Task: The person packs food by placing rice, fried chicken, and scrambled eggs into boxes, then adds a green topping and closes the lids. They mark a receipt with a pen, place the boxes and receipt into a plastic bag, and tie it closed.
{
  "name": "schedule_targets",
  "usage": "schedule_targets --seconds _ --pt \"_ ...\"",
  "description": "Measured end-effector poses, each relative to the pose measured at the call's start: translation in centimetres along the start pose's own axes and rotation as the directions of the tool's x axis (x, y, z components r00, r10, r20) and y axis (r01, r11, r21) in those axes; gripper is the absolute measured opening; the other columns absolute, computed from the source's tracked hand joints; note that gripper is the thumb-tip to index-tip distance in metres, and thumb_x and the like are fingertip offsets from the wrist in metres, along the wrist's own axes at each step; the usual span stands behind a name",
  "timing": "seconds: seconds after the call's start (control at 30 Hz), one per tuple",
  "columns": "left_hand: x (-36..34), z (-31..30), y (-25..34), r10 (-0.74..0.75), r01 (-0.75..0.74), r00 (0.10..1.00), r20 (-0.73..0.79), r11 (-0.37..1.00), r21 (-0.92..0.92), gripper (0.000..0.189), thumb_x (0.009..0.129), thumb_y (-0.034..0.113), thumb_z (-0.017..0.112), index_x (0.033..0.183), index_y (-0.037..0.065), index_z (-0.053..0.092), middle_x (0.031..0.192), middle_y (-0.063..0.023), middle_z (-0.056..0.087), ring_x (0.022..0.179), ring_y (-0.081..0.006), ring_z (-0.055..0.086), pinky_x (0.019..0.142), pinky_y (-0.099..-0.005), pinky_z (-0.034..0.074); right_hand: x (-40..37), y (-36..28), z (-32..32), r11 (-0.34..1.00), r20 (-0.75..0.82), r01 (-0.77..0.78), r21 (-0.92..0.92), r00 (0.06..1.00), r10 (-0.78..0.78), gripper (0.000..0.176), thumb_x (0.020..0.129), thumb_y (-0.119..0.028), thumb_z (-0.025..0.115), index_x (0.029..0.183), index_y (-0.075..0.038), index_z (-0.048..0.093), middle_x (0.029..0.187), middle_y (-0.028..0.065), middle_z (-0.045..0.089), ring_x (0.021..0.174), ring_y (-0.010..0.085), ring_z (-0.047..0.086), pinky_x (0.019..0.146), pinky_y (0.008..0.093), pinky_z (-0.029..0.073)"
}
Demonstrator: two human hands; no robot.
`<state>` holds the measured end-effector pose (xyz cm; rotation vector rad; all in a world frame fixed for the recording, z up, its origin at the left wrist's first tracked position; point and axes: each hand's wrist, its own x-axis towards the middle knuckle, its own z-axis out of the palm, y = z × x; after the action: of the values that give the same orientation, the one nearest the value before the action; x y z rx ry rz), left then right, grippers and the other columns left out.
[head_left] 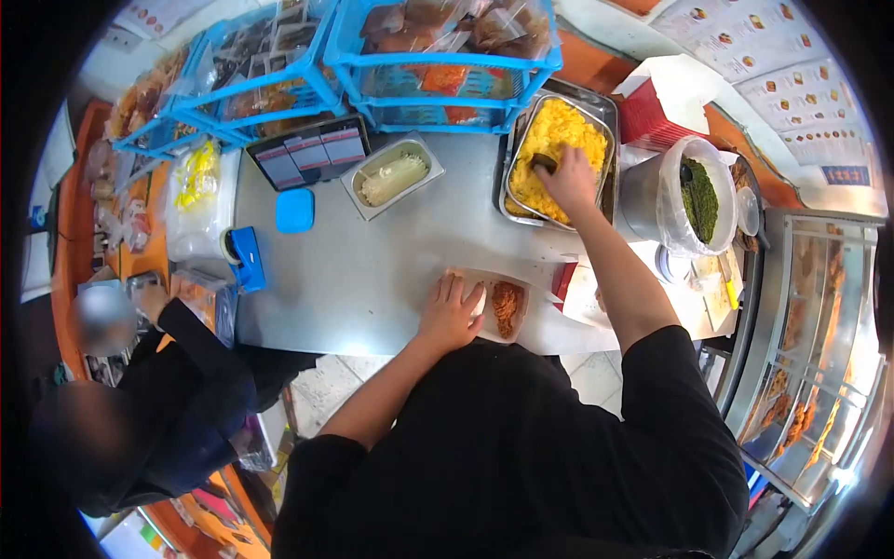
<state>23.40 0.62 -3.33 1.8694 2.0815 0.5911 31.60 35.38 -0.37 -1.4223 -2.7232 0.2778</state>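
Part of the open box [524, 303] is covered by the left hand [450, 312]. The dark utensil [542, 164] is partly hidden by the right hand [571, 179]. The co-worker's head [86, 427] is blurred. The blue baskets [445, 61] are cut off by the top edge. The lettering on the wall menus [790, 79] is too small to be read.

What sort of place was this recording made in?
Probably a small takeaway or fast-food shop: yellow food, perhaps scrambled egg, fills a metal pan; browned, fried-looking pieces show in the display case at right; and menu-like sheets with food pictures are posted at upper right.
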Motion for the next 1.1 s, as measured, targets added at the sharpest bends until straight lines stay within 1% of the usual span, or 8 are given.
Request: schedule_targets --seconds 0.07,0.37,0.73,0.83,0.9,1.0,1.03,1.1 --pt "-0.4 0.0 -0.1 -0.009 0.009 1.000 0.005 1.000 -0.025 0.062 0.079 0.032 0.073 0.134 0.010 0.055 0.125 -0.0235 0.048 0.128 -0.0456 0.044 0.107 -0.0559 0.039 0.1 0.2 -1.0 0.993 -0.296 -0.047 0.106 0.952 0.077 0.049 0.084 -0.039 0.071 0.118 -0.005 0.064 0.116 0.0176 0.061 0.112 0.0352 0.059 0.092 0.0471 0.048" --pt "-0.4 1.0 -0.5 -0.058 0.058 0.998 0.009 0.998 -0.034 0.059 0.080 0.035 0.070 0.134 0.014 0.057 0.132 -0.0228 0.049 0.131 -0.0450 0.043 0.107 -0.0551 0.038 -6.1 2.3 -5.1 0.984 0.282 -0.093 -0.152 0.950 0.133 0.032 0.089 -0.033 0.067 0.113 -0.013 0.072 0.116 0.0127 0.066 0.111 0.0310 0.064 0.093 0.0434 0.053" --pt "-0.3 0.7 -0.1 -0.034 0.034 0.998 -0.052 0.999 -0.013 0.058 0.079 0.034 0.070 0.132 0.013 0.058 0.125 -0.0223 0.052 0.126 -0.0428 0.047 0.105 -0.0530 0.041 -2.6 1.6 -1.4 0.960 0.276 -0.180 -0.214 0.932 0.236 0.025 0.089 -0.030 0.063 0.098 -0.009 0.076 0.109 0.0126 0.070 0.100 0.0329 0.069 0.085 0.0444 0.056" --pt "-0.2 0.8 -0.2 -0.046 0.044 0.997 -0.061 0.999 -0.027 0.057 0.078 0.034 0.071 0.128 0.009 0.059 0.125 -0.0209 0.052 0.126 -0.0424 0.047 0.104 -0.0516 0.042 -2.2 2.0 -2.1 0.985 0.110 -0.127 -0.118 0.984 0.140 0.027 0.092 -0.028 0.060 0.100 -0.005 0.072 0.104 0.0162 0.073 0.095 0.0348 0.071 0.082 0.0459 0.056" --pt "-0.3 0.9 0.0 -0.056 0.053 0.997 -0.061 0.997 -0.050 0.056 0.078 0.033 0.072 0.126 0.008 0.059 0.124 -0.0201 0.051 0.126 -0.0419 0.047 0.104 -0.0509 0.043 -0.8 4.4 -1.9 0.932 0.241 -0.282 0.227 0.944 0.227 0.029 0.094 -0.024 0.056 0.110 -0.003 0.066 0.097 0.0221 0.073 0.091 0.0374 0.071 0.081 0.0480 0.056" --pt "-0.3 0.8 0.1 -0.068 0.063 0.995 -0.067 0.996 -0.069 0.053 0.077 0.031 0.073 0.121 0.005 0.059 0.125 -0.0185 0.051 0.126 -0.0408 0.047 0.103 -0.0504 0.044 -0.5 4.0 -6.1 0.863 0.365 -0.350 0.365 0.906 0.213 0.034 0.101 -0.025 0.050 0.121 0.001 0.057 0.096 0.0245 0.072 0.083 0.0392 0.072 0.078 0.0464 0.056" --pt "-0.3 0.8 0.1 -0.070 0.064 0.993 -0.093 0.996 -0.064 0.052 0.077 0.030 0.072 0.120 0.004 0.059 0.125 -0.0182 0.051 0.126 -0.0396 0.048 0.102 -0.0501 0.044 0.1 4.1 -6.6 0.997 0.174 -0.059 0.042 0.983 0.051 0.030 0.101 -0.020 0.048 0.123 -0.001 0.056 0.091 0.0227 0.072 0.085 0.0393 0.071 0.076 0.0505 0.055" --pt "0.0 1.1 0.2 -0.070 0.064 0.991 -0.116 0.997 -0.053 0.051 0.077 0.029 0.072 0.119 0.004 0.059 0.125 -0.0178 0.051 0.125 -0.0385 0.049 0.102 -0.0498 0.045 0.8 4.6 -7.8 0.997 0.115 0.020 -0.073 0.993 -0.012 0.028 0.100 -0.018 0.048 0.121 -0.001 0.057 0.091 0.0226 0.072 0.085 0.0395 0.071 0.076 0.0516 0.054"
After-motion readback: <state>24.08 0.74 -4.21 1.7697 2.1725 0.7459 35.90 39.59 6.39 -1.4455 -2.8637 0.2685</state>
